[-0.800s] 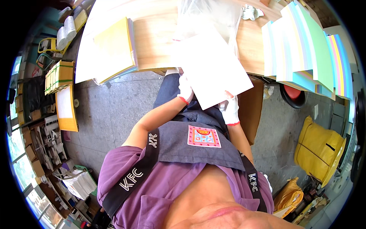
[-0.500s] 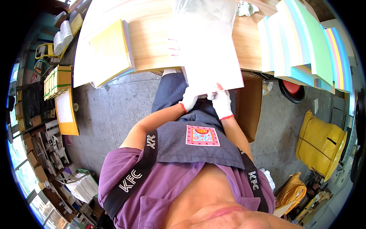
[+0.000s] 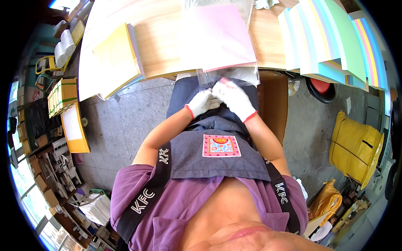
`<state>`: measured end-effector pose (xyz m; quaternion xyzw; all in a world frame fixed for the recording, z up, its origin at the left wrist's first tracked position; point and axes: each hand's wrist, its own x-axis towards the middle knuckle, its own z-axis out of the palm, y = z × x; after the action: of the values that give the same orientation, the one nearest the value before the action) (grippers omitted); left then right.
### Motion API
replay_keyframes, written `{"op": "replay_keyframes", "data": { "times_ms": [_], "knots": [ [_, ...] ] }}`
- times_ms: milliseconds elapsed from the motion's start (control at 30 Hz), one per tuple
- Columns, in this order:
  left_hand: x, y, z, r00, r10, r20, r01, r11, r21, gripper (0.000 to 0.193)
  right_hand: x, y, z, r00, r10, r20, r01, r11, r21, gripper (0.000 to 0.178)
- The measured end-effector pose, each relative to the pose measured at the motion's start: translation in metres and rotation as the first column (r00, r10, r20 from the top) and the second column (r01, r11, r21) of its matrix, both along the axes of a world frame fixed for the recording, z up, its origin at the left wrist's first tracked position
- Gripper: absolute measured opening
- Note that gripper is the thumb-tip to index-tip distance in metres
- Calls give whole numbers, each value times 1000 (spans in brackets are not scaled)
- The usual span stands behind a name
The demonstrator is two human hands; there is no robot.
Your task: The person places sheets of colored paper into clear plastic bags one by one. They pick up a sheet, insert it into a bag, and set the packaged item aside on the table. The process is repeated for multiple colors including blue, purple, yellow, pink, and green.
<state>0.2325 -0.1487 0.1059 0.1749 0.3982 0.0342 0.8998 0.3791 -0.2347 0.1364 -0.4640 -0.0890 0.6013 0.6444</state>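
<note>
A stack of pink paper (image 3: 222, 37) lies in a clear plastic bag (image 3: 240, 74) at the table's near edge. The bag's mouth hangs over that edge toward my lap. Both hands wear white gloves with red cuffs. My left hand (image 3: 203, 103) has its fingers closed at the left part of the bag's loose lip. My right hand (image 3: 235, 98) is close beside it, fingers bent in and closed at the same lip, slightly smeared by motion. The fingertips of both hands nearly meet, and what exactly lies between them is partly hidden.
A stack of yellow and other coloured paper (image 3: 119, 58) lies at the table's left. Tall piles of pastel paper (image 3: 322, 37) stand at the right. Below the table is a brown cardboard box (image 3: 274, 108), with a black and red round stool (image 3: 321, 90) farther right.
The paper stack has moved onto the table, away from me, and shows pink instead of white glare. The bag's lip now shows over the edge. My right hand has moved left toward my left hand.
</note>
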Motion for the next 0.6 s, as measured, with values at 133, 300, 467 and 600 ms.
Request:
{"op": "replay_keyframes", "data": {
  "times_ms": [133, 300, 467, 600],
  "knots": [
    [-22, 10, 11, 979, 169, -117, -123, 938, 324, 22, 22, 5, 67, 855, 394, 338, -431, 902, 38, 25],
    [-39, 23, 29, 967, 124, -224, 49, 770, 636, 17, 67, 81, 68, -431, -64, 900, -403, 906, -129, 48],
    [-59, 27, 28, 952, 148, -270, 47, 797, 602, 15, 61, 112, 50, -645, 53, 763, -359, 860, -363, 77],
    [-69, 39, 36, 932, 25, -362, 226, 740, 633, 12, 31, 97, 62, -593, 17, 805, -387, 871, -304, 60]
  ]
}}
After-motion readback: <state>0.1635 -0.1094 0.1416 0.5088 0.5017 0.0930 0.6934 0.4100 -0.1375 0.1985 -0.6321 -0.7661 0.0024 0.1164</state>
